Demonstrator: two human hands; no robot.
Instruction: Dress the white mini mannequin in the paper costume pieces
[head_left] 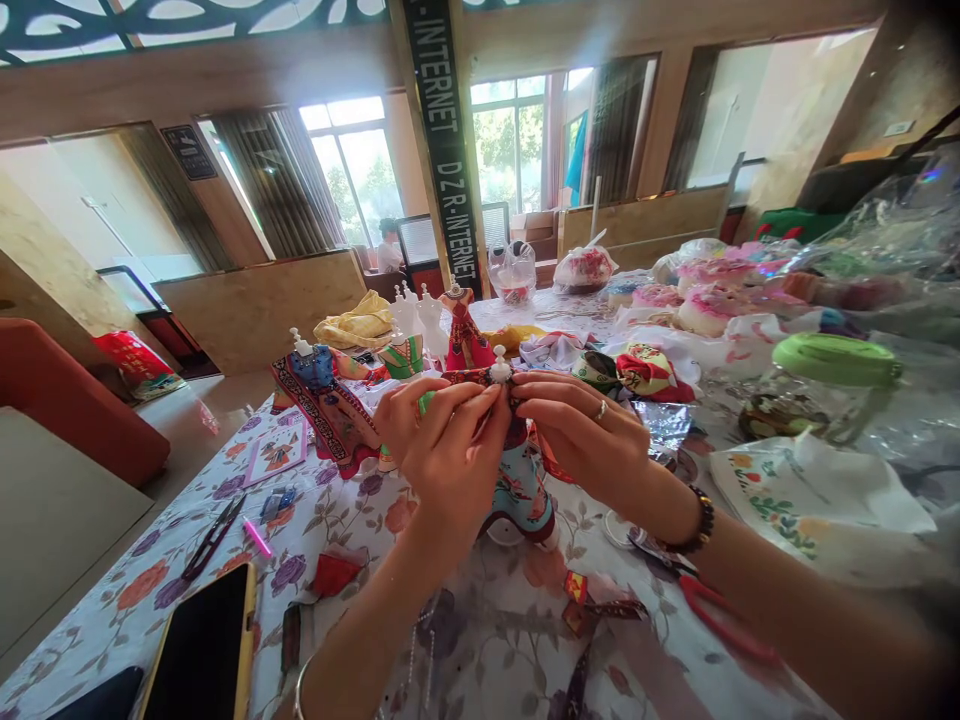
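In front of me a miniature dress form stands upright, its white knob (pixel 500 362) showing between my fingers. It wears a light blue patterned skirt (pixel 519 480) with a dark red hem. My left hand (pixel 450 440) is closed at the form's shoulder, pinching dark red patterned cloth (pixel 466 376). My right hand (pixel 589 430), with a ring and a beaded bracelet, is closed at the opposite shoulder on the same cloth. My fingers hide most of the bodice. Behind stand other dressed forms, one in a red dress (pixel 470 335), another in a blue top (pixel 313 368).
On the flowered tablecloth lie a phone (pixel 199 650), dark snips (pixel 214 538), a pink pen (pixel 257 538), fabric scraps (pixel 337 575) and red-handled scissors (pixel 724 620). To the right are a green-lidded jar (pixel 832 360), a floral cloth (pixel 817 490) and plastic bags. A person (pixel 390 247) sits far back.
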